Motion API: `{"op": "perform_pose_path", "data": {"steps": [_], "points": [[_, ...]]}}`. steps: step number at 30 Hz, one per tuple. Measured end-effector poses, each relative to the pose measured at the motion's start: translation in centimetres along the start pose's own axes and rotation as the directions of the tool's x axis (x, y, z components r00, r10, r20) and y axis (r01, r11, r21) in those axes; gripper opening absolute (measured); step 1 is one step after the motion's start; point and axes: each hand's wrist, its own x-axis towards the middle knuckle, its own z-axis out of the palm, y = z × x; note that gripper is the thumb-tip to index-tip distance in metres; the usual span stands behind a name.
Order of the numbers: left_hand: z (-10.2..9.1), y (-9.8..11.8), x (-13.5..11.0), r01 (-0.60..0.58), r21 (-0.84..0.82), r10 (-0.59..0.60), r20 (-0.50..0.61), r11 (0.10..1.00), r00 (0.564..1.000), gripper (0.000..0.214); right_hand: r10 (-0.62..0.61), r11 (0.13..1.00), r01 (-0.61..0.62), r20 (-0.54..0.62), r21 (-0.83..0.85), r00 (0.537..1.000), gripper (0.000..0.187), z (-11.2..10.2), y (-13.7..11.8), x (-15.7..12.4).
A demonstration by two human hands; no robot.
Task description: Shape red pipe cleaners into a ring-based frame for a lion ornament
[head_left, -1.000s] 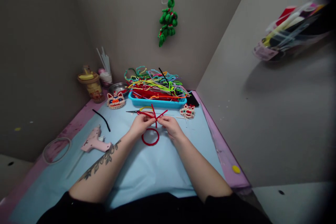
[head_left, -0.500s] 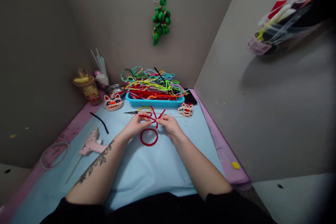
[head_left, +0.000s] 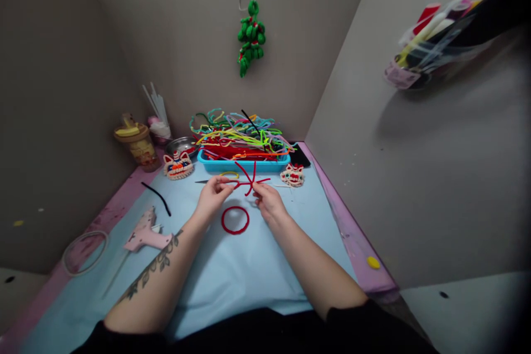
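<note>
Several red pipe cleaners, crossed into a star shape, are held up between my two hands. My left hand pinches one arm of the star at its left. At the centre of the crossing, my right hand grips with thumb and fingertips. Below them a red pipe cleaner ring lies on the blue cloth. Scissors with yellow handles rest just behind my left hand, which partly covers them.
A blue tray heaped with coloured pipe cleaners stands behind, between two lion-head figures. To the left lie a pink glue gun and a black pipe cleaner. A phone sits at the back right.
My left hand has shifted slightly left, away from my right. The red star has turned, with its arms spread more widely. The ring stays on the cloth.
</note>
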Motion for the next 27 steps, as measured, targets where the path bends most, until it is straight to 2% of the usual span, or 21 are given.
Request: {"op": "perform_pose_path", "data": {"steps": [3, 7, 16, 21, 24, 27], "points": [[1.2, 0.3, -1.0, 0.011, 0.006, -0.011, 0.013, 1.000, 1.000, 0.055, 0.023, 0.998, -0.024, 0.014, 0.049, 1.000, 0.033, 0.5, 0.2, -0.4], [2.2, 0.4, -1.6, 0.036, -0.024, -0.037, -0.025, 0.999, 0.999, 0.068, -0.023, 0.999, 0.025, 0.066, -0.026, 0.998, 0.032, 1.0, 0.9, -0.8], [2.1, -1.0, -0.8, 0.118, -0.197, -0.147, -0.139, 0.973, 0.979, 0.082, -0.059, 0.986, 0.085, 0.180, -0.141, 0.982, 0.029, 1.3, 1.2, -1.6], [2.0, -0.7, -0.8, 0.156, -0.222, -0.183, -0.105, 0.962, 0.978, 0.082, -0.118, 0.972, 0.170, 0.285, -0.164, 0.951, 0.020, 1.2, 1.1, -1.8], [2.0, -0.5, -0.8, 0.152, -0.224, -0.180, -0.112, 0.963, 0.977, 0.076, -0.136, 0.956, 0.208, 0.315, -0.206, 0.939, 0.019, 1.1, 1.3, -1.8], [2.0, -0.2, -0.8, 0.205, -0.296, -0.242, -0.093, 0.933, 0.966, 0.067, -0.213, 0.922, 0.303, 0.336, -0.243, 0.917, 0.017, 0.8, 1.7, -1.6]]}}
